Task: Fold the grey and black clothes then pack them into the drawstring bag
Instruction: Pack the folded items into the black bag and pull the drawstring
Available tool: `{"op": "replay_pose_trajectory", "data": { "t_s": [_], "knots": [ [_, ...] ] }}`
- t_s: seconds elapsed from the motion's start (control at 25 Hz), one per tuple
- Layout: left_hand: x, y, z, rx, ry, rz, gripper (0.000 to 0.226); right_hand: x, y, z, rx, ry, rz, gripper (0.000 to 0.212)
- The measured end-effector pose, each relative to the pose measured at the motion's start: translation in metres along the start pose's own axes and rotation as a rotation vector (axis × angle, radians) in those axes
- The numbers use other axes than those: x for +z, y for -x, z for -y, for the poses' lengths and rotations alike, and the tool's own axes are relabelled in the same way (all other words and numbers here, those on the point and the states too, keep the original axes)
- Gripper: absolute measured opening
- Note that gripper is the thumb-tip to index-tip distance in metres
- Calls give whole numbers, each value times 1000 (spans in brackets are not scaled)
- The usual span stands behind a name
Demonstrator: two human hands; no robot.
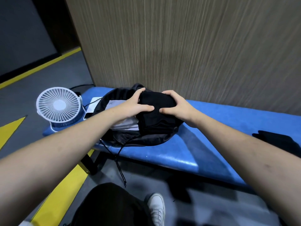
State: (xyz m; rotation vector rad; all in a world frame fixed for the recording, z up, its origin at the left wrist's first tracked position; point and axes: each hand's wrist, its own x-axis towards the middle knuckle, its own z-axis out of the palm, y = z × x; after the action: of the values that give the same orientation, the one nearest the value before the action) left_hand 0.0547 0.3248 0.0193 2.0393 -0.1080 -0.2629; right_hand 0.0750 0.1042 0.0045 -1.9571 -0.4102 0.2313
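Shoe: a white shoe [156, 207] at the bottom centre of the frame, on the grey floor [19, 98].
Cord: the black drawstring [119, 162] hangs off the bench's near edge, lower centre.
Bench: a blue padded bench [211, 128] crosses the middle of the frame.
Bag: the black drawstring bag [146, 141] lies open on the bench, centre.
Grey clothes: the folded grey clothes [125, 124] sit inside the bag, left of the black ones.
Black clothes: a folded black stack [156, 118] in the bag's mouth.
Left hand: the left hand [135, 103] clasps the stack's left side, thumb on top.
Right hand: the right hand [177, 105] clasps its right side.
Fan: a white fan [58, 105] stands on the bench's left end.
Wall: a wood-grain panel [179, 43] fills the upper frame.
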Motion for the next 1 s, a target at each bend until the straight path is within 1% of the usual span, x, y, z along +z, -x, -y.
{"op": "replay_pose_trajectory", "data": {
  "t_s": [0.08, 0.16, 0.2, 0.28, 0.36, 0.44, 0.52, 0.6, 0.68, 0.76, 0.84, 0.92, 1.0],
  "knots": [
    [-8, -4, 1, 39, -181, -10, 94, 4, -5, -2, 2, 74, -27, 56],
    [-13, -6, 4, 56, -234, 9, 94, 11, -11, -3, -4, 152, -49, 58],
    [-15, -7, 5, 58, -237, 9, 90, 15, -13, -3, -16, 178, -47, 58],
    [-16, -9, 6, 74, -272, -24, 71, 22, -19, -2, -41, 195, -13, 57],
    [-19, -18, 6, 118, -332, -98, 49, 26, -26, -3, -45, 199, 34, 56],
    [-21, -29, 3, 149, -335, -138, 36, 28, -34, -6, -39, 244, 76, 57],
    [-23, -39, -1, 155, -331, -118, 37, 31, -41, -10, -46, 314, 104, 58],
    [-26, -46, 0, 179, -380, -78, 46, 33, -49, -14, -43, 365, 102, 58],
    [-32, -49, 8, 196, -501, -18, 57, 35, -60, -18, 4, 451, 91, 57],
    [-37, -51, 22, 177, -695, 19, 61, 35, -70, -18, 53, 603, 96, 58],
    [-40, -50, 31, 177, -817, 6, 56, 35, -74, -14, 64, 708, 102, 59],
    [-38, -44, 27, 228, -872, -28, 53, 36, -70, -7, 10, 765, 57, 57],
    [-32, -34, 17, 274, -918, -77, 61, 36, -58, -2, -65, 785, -12, 53]
  ]
}}
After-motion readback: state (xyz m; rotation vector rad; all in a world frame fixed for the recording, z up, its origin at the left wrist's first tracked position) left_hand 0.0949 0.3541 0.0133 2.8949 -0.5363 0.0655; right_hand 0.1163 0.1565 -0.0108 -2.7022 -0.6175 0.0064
